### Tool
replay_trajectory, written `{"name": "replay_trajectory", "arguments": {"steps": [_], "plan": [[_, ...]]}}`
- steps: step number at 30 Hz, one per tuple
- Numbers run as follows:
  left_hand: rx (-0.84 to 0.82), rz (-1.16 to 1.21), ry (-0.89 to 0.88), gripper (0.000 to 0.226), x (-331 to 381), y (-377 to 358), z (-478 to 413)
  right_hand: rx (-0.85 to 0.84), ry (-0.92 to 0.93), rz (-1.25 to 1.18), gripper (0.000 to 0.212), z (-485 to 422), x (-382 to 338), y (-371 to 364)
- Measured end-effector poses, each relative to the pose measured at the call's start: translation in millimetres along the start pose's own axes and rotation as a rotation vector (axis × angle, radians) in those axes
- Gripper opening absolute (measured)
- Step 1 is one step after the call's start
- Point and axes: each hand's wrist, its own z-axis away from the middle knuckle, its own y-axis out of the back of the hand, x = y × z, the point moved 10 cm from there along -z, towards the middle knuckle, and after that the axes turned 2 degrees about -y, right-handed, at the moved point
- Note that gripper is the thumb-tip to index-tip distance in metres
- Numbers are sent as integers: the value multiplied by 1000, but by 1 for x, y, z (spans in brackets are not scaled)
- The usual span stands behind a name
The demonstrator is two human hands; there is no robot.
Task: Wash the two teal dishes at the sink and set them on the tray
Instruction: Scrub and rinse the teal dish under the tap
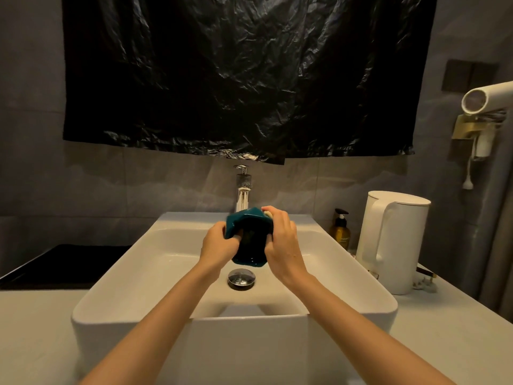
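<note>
I see dish (251,238) on end over sink (111,287) — left hand (217,243) grips its left edge, right hand (281,240) pinches sponge (267,213) to right rim.

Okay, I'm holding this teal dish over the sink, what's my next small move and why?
Likely rub the pale pad in your right hand across the teal dish; your left hand grips its rim, steadying it above the sink.

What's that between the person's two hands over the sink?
A teal dish, gripped by the left hand and right hand above the sink; the right also holds something pale against its rim. The head view shows this.
</note>
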Motion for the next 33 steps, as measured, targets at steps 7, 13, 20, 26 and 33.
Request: {"name": "replay_trajectory", "arguments": {"steps": [7,13,20,26,33], "plan": [[-50,-367,-263,41,38,-6,4,8,267,176,40,2,-25,4],[109,2,3,27,-4,12,4,-25,212,-14,38,4,-27,-2],[220,331,145,29,-22,26,3,-221,63,-61,60,13,-15,-29],[84,16,-127,27,4,14,4,-81,191,-83,52,4,-29,-6],[230,492,232,32,-26,22,3,-194,64,-129,51,11,-15,-24]]}}
